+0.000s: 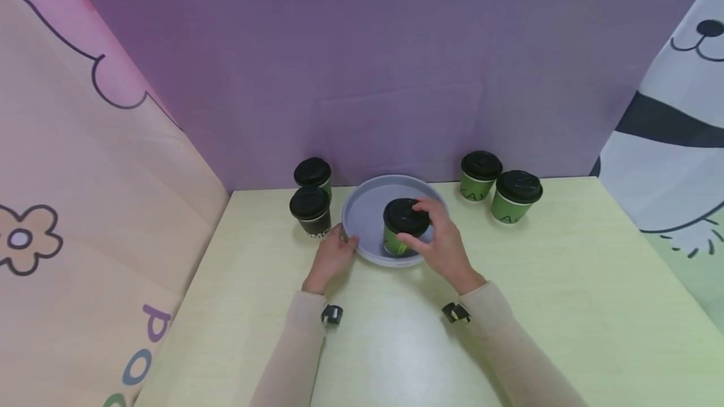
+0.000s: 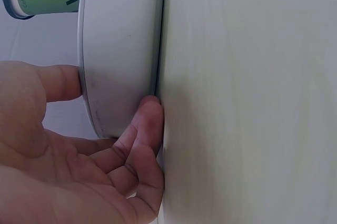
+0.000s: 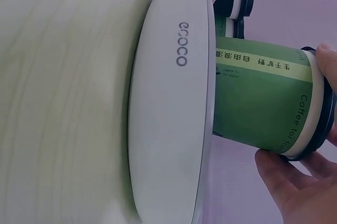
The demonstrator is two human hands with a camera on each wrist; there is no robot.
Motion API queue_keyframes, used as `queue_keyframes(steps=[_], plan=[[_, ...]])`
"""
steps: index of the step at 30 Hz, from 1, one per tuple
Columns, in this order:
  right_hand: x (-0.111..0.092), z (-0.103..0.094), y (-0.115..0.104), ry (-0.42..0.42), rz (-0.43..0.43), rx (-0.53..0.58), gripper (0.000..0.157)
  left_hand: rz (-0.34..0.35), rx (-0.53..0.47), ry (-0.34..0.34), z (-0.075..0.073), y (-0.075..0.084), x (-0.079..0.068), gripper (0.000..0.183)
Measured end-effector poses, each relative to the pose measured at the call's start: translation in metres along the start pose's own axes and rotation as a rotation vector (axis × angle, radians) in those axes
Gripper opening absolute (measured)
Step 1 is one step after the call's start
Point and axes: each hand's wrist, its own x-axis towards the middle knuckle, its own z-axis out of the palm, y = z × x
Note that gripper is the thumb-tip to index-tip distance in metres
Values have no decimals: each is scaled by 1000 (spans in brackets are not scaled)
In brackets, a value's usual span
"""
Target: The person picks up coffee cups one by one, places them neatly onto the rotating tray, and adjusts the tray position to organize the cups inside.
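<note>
A round grey tray (image 1: pixel 367 198) with a raised rim lies on the table. Its outer wall (image 3: pixel 171 119) carries the word "ecoco" in the right wrist view. My left hand (image 1: pixel 332 255) grips the tray's left side; in the left wrist view the thumb (image 2: pixel 60 83) lies at the rim and the fingers (image 2: pixel 147 124) curl low against the wall. A green paper coffee cup (image 3: pixel 258 95) with a black lid (image 1: pixel 405 217) stands over the front right part of the tray. My right hand (image 1: pixel 444 244) holds this cup near its lid, thumb and fingers on opposite sides.
Left of the tray stand a dark lidded cup (image 1: pixel 312 211) and, behind it, another black-lidded cup (image 1: pixel 313 173). Two green lidded cups (image 1: pixel 477 184) (image 1: pixel 511 203) stand at the back right. A purple cloth (image 1: pixel 362 74) hangs behind the pale table (image 1: pixel 384 344).
</note>
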Motion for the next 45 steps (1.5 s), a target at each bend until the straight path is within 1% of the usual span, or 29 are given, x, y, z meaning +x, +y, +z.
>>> queue_keyframes(steps=[4, 9, 16, 22, 27, 31, 33, 35, 40, 45], plan=[[1, 0, -2, -27, -4, -5, 61, -3, -4, -5, -1, 1, -1, 64], [1, 0, -4, -58, -2, -2, 60, -16, -8, -14, -2, 3, -2, 65], [0, 5, -1, -85, -41, -11, 59, -8, -8, -10, -1, 0, -1, 64], [-2, 7, -3, -115, -23, -33, 57, -7, -11, -7, -1, 0, -2, 64], [-2, 6, -4, -118, -23, -33, 58, -22, -15, -27, -2, 1, -3, 73], [-2, 5, -4, -122, -30, -38, 58, -32, -45, -71, -2, 2, -4, 70], [-2, 5, -5, -123, -31, -42, 58, -20, -58, -97, -2, 4, -4, 67], [-2, 4, -5, -125, -32, -45, 58, -18, -91, -140, -2, 6, -5, 68], [-2, 4, -6, -133, -27, -50, 58, -13, -165, -212, -3, 9, -7, 68], [-3, 5, -5, -145, -14, -62, 58, -16, -210, -232, -3, 12, -9, 65]])
